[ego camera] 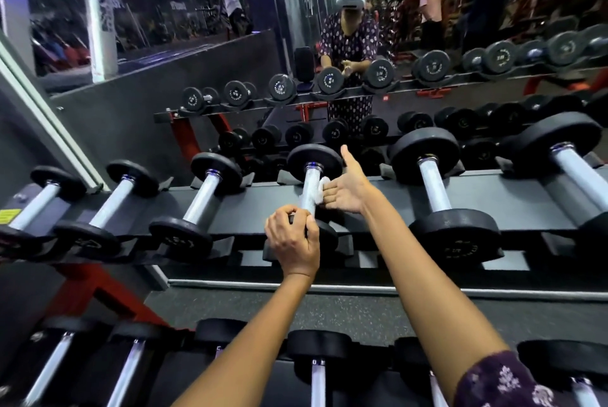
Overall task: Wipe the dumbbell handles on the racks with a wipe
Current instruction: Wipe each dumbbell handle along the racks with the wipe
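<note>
Left hand (292, 242): fingers curled over the near end of the dumbbell (311, 196), gripping where the handle meets the front weight
Right hand (345, 189): palm open, thumb raised, straight fingers pressing the wipe (320, 188) against the handle's right side
Dumbbell: lies front to back across the upper rack (378, 196), fourth from its left end
Wipe: white, crumpled, between fingers and handle
Lower rack (368, 383): more dumbbells along its near edge
Mirror (197, 28): behind the rack
</note>
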